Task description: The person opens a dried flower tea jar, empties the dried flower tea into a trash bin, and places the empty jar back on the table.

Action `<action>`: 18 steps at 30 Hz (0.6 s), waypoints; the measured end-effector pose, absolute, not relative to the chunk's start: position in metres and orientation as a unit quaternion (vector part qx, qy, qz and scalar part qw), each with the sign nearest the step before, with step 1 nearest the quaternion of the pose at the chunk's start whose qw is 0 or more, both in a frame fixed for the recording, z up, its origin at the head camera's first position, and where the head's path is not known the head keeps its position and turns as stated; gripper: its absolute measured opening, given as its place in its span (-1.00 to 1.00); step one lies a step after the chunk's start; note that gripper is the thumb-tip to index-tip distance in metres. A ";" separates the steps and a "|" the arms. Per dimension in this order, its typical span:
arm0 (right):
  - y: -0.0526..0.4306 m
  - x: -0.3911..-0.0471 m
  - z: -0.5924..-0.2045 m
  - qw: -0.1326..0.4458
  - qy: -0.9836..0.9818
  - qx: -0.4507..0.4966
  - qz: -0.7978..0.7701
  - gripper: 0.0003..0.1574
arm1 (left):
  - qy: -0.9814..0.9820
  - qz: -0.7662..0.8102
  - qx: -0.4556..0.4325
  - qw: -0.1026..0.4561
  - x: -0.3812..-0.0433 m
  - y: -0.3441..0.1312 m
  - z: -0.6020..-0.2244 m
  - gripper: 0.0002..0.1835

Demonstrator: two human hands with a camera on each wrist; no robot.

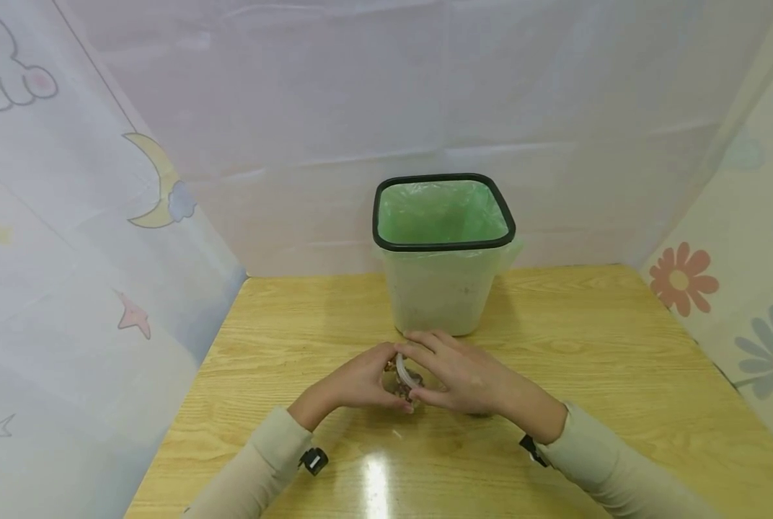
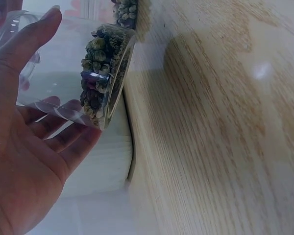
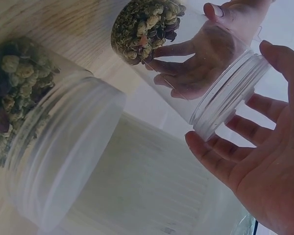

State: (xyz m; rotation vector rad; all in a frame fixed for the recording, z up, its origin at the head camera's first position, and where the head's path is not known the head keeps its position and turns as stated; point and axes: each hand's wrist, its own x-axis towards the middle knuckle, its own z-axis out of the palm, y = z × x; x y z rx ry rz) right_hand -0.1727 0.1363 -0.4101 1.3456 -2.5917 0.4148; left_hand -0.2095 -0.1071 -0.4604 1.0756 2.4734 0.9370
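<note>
My left hand (image 1: 363, 378) holds a clear plastic jar (image 2: 63, 63) by its side, thumb on one side and fingers round the other. Dried flower buds (image 2: 99, 68), greenish and dark purple, fill its bottom part. The jar's base is close over the table in the left wrist view. My right hand (image 1: 461, 371) has its fingers and thumb round the translucent lid (image 1: 407, 371) at the jar's mouth. Close by my right wrist, a second jar (image 3: 22, 83) with a frosted lid (image 3: 83, 152) holds similar dried flowers; my right hand mostly covers it in the head view.
A whitish bin (image 1: 438, 295) with a black rim and a green liner (image 1: 441, 213) stands just beyond my hands. The wood-grain table (image 1: 296, 317) meets printed cloth walls (image 1: 308, 144) at the back and both sides.
</note>
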 end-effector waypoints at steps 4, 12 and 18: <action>0.136 -0.173 -0.410 0.091 -0.875 0.454 0.141 -0.16 | 0.857 0.326 0.374 0.140 -0.210 -0.108 -0.460 -0.02; 0.135 -0.175 -0.408 0.093 -0.871 0.464 0.136 -0.13 | 0.857 0.329 0.373 0.135 -0.209 -0.109 -0.461 0.03; 0.136 -0.175 -0.410 0.100 -0.862 0.477 0.136 -0.11 | 0.848 0.340 0.379 0.143 -0.208 -0.110 -0.460 -0.01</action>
